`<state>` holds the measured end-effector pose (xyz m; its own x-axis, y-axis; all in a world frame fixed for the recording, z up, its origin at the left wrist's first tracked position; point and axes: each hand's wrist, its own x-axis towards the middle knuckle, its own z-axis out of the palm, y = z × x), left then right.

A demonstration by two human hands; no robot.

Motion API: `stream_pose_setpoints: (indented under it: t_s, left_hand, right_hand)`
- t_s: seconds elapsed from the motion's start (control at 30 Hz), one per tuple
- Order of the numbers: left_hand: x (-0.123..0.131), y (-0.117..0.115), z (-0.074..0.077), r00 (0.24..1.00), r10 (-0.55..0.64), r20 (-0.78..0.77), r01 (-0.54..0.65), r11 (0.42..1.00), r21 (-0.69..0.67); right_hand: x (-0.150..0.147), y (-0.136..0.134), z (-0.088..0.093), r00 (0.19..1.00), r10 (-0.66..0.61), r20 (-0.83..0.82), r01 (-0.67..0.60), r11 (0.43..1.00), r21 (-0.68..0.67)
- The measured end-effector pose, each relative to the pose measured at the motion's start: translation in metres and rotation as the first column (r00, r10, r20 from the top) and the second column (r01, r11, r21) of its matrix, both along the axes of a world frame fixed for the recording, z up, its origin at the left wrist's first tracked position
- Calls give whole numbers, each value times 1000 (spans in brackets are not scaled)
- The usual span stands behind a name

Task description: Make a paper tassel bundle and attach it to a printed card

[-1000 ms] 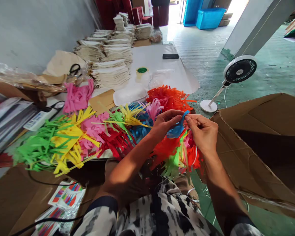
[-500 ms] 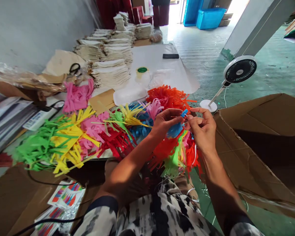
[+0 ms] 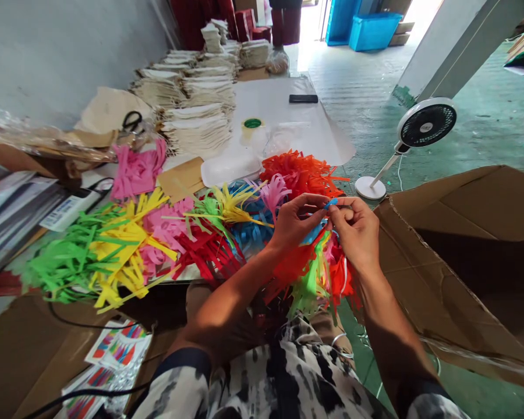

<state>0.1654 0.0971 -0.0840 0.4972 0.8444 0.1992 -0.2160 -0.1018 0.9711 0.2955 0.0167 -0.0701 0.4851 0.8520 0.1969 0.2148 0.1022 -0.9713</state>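
Note:
Both hands meet over the table's front right edge. My left hand [image 3: 299, 216] pinches a blue paper tassel [image 3: 330, 203] near its top. From the other side, the fingertips of my right hand [image 3: 353, 224] close on the same blue top. Most of this tassel is hidden behind the fingers. Below the hands hangs a bunch of red, green, yellow and pink tassels [image 3: 317, 267]. Loose orange-red fringe [image 3: 299, 171] lies just beyond, with a lilac tassel [image 3: 274, 191] beside it. Blue fringe [image 3: 251, 224] is left of my left hand.
Green [image 3: 70, 256], yellow [image 3: 122, 250] and pink fringe [image 3: 140, 166] cover the table's left. Stacked cream bags [image 3: 196, 125] stand behind, near scissors [image 3: 132, 121], tape [image 3: 252, 128] and a white tray [image 3: 229, 169]. A cardboard box [image 3: 454, 250] and a fan [image 3: 425, 125] are right.
My hands have drawn closer together at the blue top. My right fingers have folded in over it, and less of the blue shows.

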Motion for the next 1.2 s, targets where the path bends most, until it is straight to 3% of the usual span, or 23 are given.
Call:
stream_pose_setpoints:
  t_s: [0.23,0.43,0.5,0.6,0.67,0.87,1.0,1.1,1.2]
  left_hand:
    - [-1,-7,0,998,60,19,-62,976,207]
    - [-6,-14,1,995,91,43,-100,836,539]
    - [-7,-12,0,998,52,42,-66,857,512]
    - [-7,-5,0,999,27,47,-41,943,330]
    - [-6,0,1,998,20,52,-32,968,247]
    - [-4,3,9,998,1,67,-19,962,273]
    - [-1,-1,10,997,75,21,-78,966,246]
    - [-1,0,10,977,214,9,-201,906,373]
    - [-2,1,10,955,294,-41,-218,788,576]
  right_hand:
    - [4,1,4,1000,28,-4,-28,999,-32]
    - [3,-2,1,998,-46,33,45,999,5]
    - [3,-4,-1,999,-46,29,45,999,23]
    - [2,-7,-1,1000,-13,28,11,999,46]
    - [1,-7,0,999,1,42,-4,998,56]
    - [-1,-8,3,996,32,81,-37,997,68]
    - [-1,-8,4,996,85,36,-88,993,80]
    - [1,-7,6,996,82,-31,-79,992,96]
    - [4,-4,7,997,54,-48,-50,995,87]
